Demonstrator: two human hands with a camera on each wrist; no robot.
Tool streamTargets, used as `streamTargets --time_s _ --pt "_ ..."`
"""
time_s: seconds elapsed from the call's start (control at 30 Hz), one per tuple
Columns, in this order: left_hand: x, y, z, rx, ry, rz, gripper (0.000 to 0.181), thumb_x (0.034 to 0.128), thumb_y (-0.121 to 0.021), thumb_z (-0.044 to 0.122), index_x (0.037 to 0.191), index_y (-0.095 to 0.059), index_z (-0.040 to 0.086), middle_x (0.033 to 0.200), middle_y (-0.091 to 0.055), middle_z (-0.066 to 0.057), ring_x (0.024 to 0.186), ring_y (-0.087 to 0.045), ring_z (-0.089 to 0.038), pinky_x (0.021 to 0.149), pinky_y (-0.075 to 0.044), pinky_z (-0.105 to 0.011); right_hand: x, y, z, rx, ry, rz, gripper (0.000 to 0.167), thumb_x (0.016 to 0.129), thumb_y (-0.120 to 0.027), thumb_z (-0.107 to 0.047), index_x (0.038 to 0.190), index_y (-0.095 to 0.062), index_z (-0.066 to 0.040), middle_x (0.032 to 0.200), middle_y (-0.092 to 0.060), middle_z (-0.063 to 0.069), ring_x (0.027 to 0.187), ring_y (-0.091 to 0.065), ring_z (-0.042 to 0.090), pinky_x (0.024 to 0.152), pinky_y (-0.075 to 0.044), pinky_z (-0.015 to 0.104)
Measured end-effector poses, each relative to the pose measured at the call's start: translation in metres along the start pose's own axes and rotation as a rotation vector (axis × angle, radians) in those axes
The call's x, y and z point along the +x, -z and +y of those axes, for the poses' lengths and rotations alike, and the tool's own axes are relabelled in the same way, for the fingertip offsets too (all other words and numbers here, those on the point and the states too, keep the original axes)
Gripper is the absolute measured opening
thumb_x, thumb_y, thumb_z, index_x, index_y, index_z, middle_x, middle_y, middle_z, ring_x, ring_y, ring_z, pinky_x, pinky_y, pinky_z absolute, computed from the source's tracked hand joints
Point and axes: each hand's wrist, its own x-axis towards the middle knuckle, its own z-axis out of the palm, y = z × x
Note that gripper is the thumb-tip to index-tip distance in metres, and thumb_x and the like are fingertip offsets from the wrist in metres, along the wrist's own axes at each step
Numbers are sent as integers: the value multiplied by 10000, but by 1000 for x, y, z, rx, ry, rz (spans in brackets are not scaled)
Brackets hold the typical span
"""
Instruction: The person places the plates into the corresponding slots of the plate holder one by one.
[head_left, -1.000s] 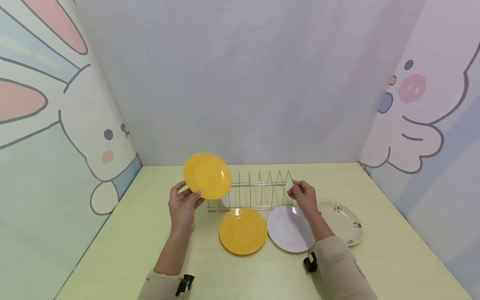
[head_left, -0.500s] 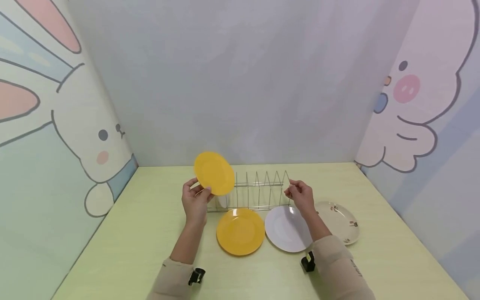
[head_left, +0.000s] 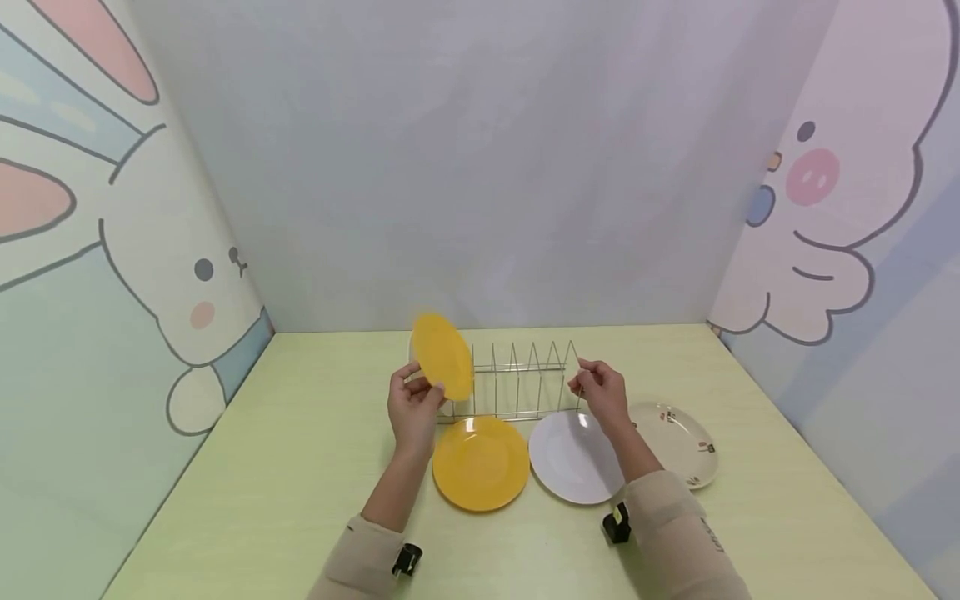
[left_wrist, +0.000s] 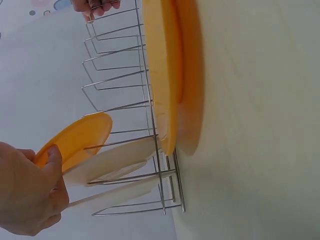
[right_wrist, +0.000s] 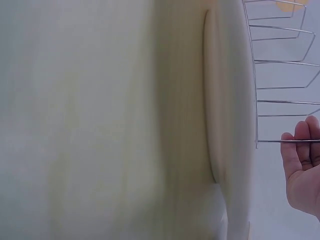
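Note:
My left hand (head_left: pixel 412 418) pinches a yellow plate (head_left: pixel 444 358) by its lower edge, thumb on the near face. The plate is tilted, raised at the left part of a wire dish rack (head_left: pixel 517 415). In the left wrist view, two white plates (left_wrist: pixel 117 162) stand in the rack's end slots, and the held plate is beside them, its lower edge apart from the rack's base. My right hand (head_left: pixel 602 392) grips the end wire at the rack's right side; in the right wrist view its fingers (right_wrist: pixel 302 131) curl at that wire.
A second yellow plate (head_left: pixel 481 463) lies flat on the table in front of the rack. To its right lie a white plate (head_left: pixel 572 458) and a cream plate (head_left: pixel 678 446) with small printed motifs, partly behind the right arm. A grey backdrop (head_left: pixel 480 167) stands behind.
My left hand has carried the yellow plate rightward to the rack and turned it more edge-on. The right hand stays on the rack's end. The view has shifted slightly.

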Motion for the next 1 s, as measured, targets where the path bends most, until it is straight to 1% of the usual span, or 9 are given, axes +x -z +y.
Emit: streamTargets --time_s 0.1,0.27,0.33,0.5,0.63,0.7,0.77,0.87,1.0 --pt "-3 -2 -3 21 -1 3 423 830 -583 -125 1194 -463 54 992 -513 -169 789 -549 -213 699 -538 -308 0 0 1 -7 17 4 273 936 -461 -15 1185 -547 57 817 -615 174 744 -612 197 711 -539 313" --pt "-3 -7 -4 11 9 15 391 828 -580 -127 1165 -484 46 961 -512 -155 768 -539 -206 691 -535 -313 1 2 3 -9 28 7 272 930 -458 -13 1179 -549 49 814 -609 170 731 -613 180 718 -540 335" --pt "-3 -9 -5 21 14 25 373 819 -592 -127 1147 -510 31 939 -517 -146 749 -534 -195 663 -529 -293 1 2 3 -5 29 11 268 927 -458 -14 1171 -555 43 815 -607 174 726 -612 179 721 -539 346" --pt "-3 -13 -9 88 34 48 335 793 -639 -121 1117 -605 -42 883 -539 -142 682 -519 -154 556 -493 -243 3 2 2 0 32 4 265 930 -451 -16 1167 -551 51 823 -606 190 731 -612 187 744 -531 397" --pt "-4 -14 -13 107 53 57 329 783 -652 -124 1107 -615 -81 849 -552 -145 607 -511 -132 500 -484 -242 4 1 2 1 33 2 260 932 -448 -13 1162 -550 52 824 -605 192 734 -614 192 756 -525 420" --pt "-3 -14 -15 113 52 61 334 781 -651 -126 1110 -609 -87 839 -550 -133 585 -508 -133 497 -488 -250 4 1 2 2 35 4 256 932 -449 -13 1157 -551 51 822 -606 188 733 -614 191 754 -526 414" --pt "-2 -15 -17 130 45 73 331 773 -660 -123 1098 -619 -80 837 -549 -118 599 -507 -131 500 -491 -255 3 0 2 9 33 4 250 930 -451 -11 1151 -550 53 819 -606 184 732 -614 191 750 -529 400" --pt "-1 -15 -19 178 35 97 316 755 -678 -119 1064 -648 -58 829 -563 -104 643 -517 -140 501 -484 -225 2 0 2 10 27 2 255 932 -448 -12 1159 -546 51 816 -605 173 731 -613 183 743 -534 371" --pt "-1 -15 -21 240 0 117 295 729 -710 -113 1009 -685 -24 796 -595 -117 674 -541 -152 514 -466 -174 1 -1 4 12 24 4 267 936 -446 -15 1176 -548 42 815 -602 164 730 -611 174 743 -534 363"
